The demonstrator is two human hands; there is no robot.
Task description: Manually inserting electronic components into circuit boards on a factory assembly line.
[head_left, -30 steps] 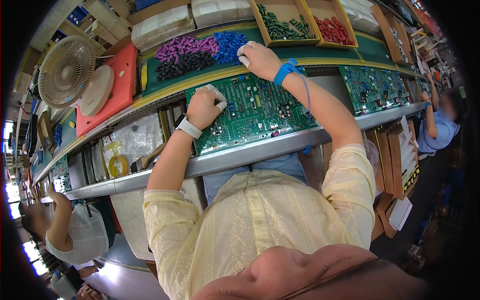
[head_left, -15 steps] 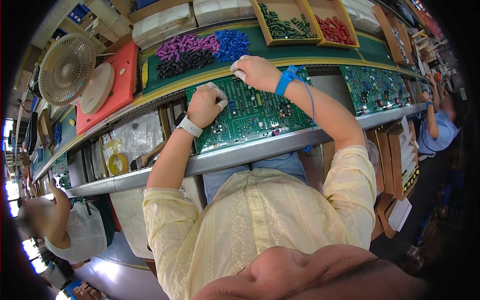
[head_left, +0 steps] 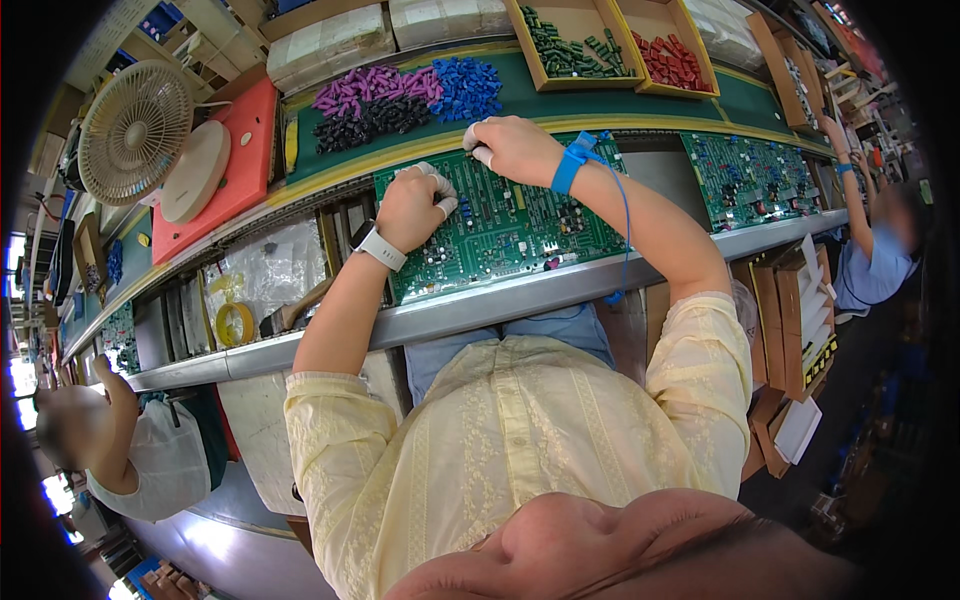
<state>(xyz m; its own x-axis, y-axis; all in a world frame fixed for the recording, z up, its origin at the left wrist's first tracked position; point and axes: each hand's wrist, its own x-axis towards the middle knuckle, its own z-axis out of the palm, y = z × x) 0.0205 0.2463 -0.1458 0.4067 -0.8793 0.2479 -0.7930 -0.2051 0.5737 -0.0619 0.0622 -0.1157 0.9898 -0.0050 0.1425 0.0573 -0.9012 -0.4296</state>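
Observation:
A green circuit board (head_left: 480, 245) crowded with small parts lies in front of me on the metal-edged track. Over its far left part is my left hand (head_left: 412, 210), fingers curled in and wearing white finger cots. My right hand (head_left: 518, 150) is bent down at the board's far edge, its covered thumb and finger close together. Whatever either hand pinches is too small or hidden to make out. Just beyond them on the green bench lie heaps of purple (head_left: 365, 90), black (head_left: 368, 122) and blue components (head_left: 467, 88).
Cardboard trays hold green components (head_left: 575, 50) and red components (head_left: 665, 62). Another circuit board (head_left: 750, 180) sits farther right. To the left are a fan (head_left: 138, 130), a yellow tape roll (head_left: 235, 324) and a brush (head_left: 290, 312). A blue wrist-strap cord (head_left: 628, 220) hangs from my right wrist. Co-workers sit on both sides.
My right hand has come slightly lower, nearer the board's far edge. My left hand has barely moved. The right-hand co-worker's arm has reached farther out.

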